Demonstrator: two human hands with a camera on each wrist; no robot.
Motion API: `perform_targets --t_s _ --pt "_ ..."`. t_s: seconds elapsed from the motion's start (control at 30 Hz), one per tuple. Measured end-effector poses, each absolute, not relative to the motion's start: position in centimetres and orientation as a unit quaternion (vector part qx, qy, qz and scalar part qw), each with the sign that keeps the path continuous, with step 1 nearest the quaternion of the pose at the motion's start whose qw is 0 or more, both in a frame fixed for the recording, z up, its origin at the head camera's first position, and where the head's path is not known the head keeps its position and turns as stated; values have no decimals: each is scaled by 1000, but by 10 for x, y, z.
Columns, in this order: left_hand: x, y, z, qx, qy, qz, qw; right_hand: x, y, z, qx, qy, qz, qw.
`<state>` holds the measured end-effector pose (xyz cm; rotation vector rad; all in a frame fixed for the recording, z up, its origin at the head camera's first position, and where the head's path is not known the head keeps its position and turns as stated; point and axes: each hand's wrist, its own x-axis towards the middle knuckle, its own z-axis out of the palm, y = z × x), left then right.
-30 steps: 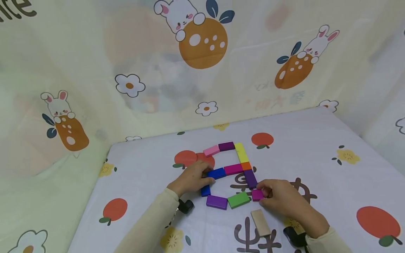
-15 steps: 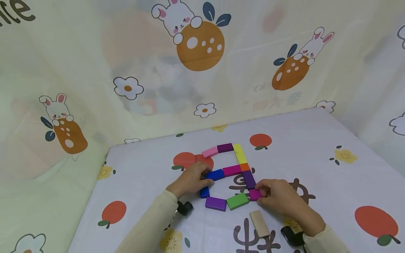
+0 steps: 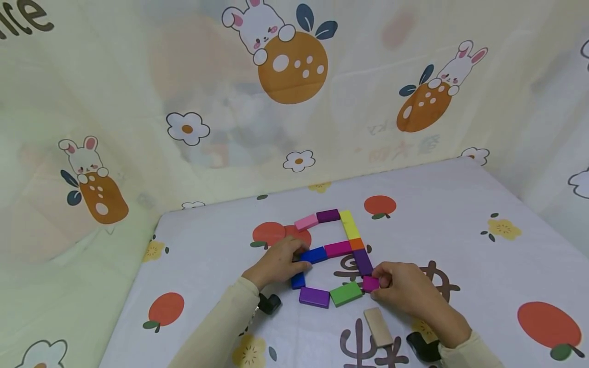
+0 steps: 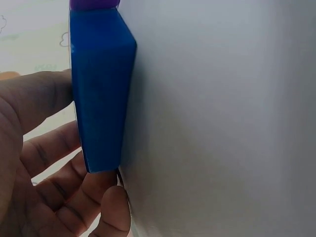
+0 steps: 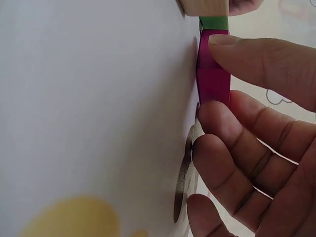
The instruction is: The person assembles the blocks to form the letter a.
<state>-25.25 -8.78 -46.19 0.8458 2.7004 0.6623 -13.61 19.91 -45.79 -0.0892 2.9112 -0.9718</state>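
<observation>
In the head view several coloured domino-shaped blocks lie flat in a figure of joined lines. My right hand (image 3: 409,291) pinches a short magenta block (image 3: 370,284) at the lower right corner, right against a green block (image 3: 346,294) and the end of a dark purple block (image 3: 363,262). On the left, my left hand (image 3: 278,260) holds a blue block (image 4: 101,94) with its thumb along the top and fingers at the far end. A second blue block (image 3: 314,255) starts by its fingertips. A purple block (image 3: 314,297) lies between the near blue block and the green one.
A plain wooden block (image 3: 378,327) lies loose nearer the front. Farther back run a deep pink block (image 3: 338,249), an orange one (image 3: 356,244), a yellow one (image 3: 349,225), a plum one (image 3: 328,215) and a light pink one (image 3: 306,222). A printed cloth covers the table (image 3: 207,255).
The right hand has shifted the magenta block slightly left, narrowing its gap to the green block. The left hand stays in place; the head view has tilted a little.
</observation>
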Motion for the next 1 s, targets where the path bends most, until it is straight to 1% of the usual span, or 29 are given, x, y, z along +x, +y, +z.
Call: perform_targets --t_s 0.23,0.37,0.53,0.6,0.73,0.87,1.0 --pt "-252 -87 -462 294 922 226 114 -133 201 -458 -15 947 -320 30" --pt "-245 -89 -459 296 925 222 92 -119 202 -454 14 948 -316 40" --pt "-226 -88 -448 319 924 203 55 -94 196 -454 50 943 -314 95" --pt "-217 -84 -446 341 919 192 52 -89 191 -457 64 943 -303 122" --pt "-202 -75 -446 386 905 167 61 -86 182 -461 66 951 -264 145" --pt "-194 -67 -452 415 897 138 65 -85 180 -462 60 956 -251 139" --pt "-188 -61 -457 417 900 113 59 -82 191 -461 46 958 -261 109"
